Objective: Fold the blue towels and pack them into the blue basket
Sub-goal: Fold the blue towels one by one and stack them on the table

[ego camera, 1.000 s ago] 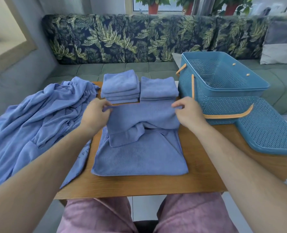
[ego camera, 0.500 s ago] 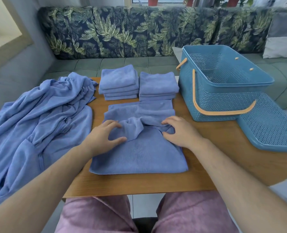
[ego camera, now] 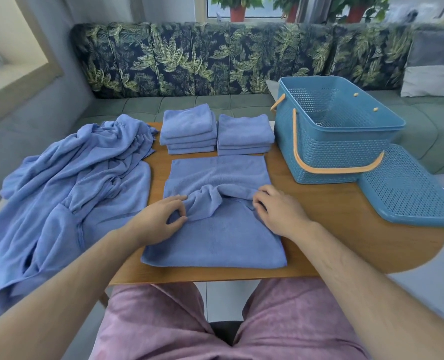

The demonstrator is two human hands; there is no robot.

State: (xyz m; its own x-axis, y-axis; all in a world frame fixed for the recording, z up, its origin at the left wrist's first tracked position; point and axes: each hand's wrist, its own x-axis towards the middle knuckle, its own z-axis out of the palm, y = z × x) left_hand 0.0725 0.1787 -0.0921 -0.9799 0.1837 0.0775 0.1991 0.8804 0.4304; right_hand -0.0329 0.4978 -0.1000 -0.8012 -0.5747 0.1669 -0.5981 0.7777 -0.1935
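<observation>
On the table point(ego camera: 345, 229), one towel point(ego camera: 215, 240) — fingers point(ego camera: 171, 201) of left hand point(ego camera: 156, 222) and right hand point(ego camera: 280, 211) pinching it — two folded stacks point(ego camera: 188, 131) point(ego camera: 244, 133), one basket point(ego camera: 332, 141)

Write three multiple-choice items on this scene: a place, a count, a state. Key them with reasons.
1. Where is the lid? A on top of the basket; B inside the basket; C on the table beside the basket.
2. How many folded stacks stand behind the spread towel? A one; B two; C four.
3. The left hand is: A pinching the spread towel; B flat and open; C curled, holding nothing.
Key: C, it lies right of the basket; B, two sit side by side; A, thumb and finger close on cloth.
</observation>
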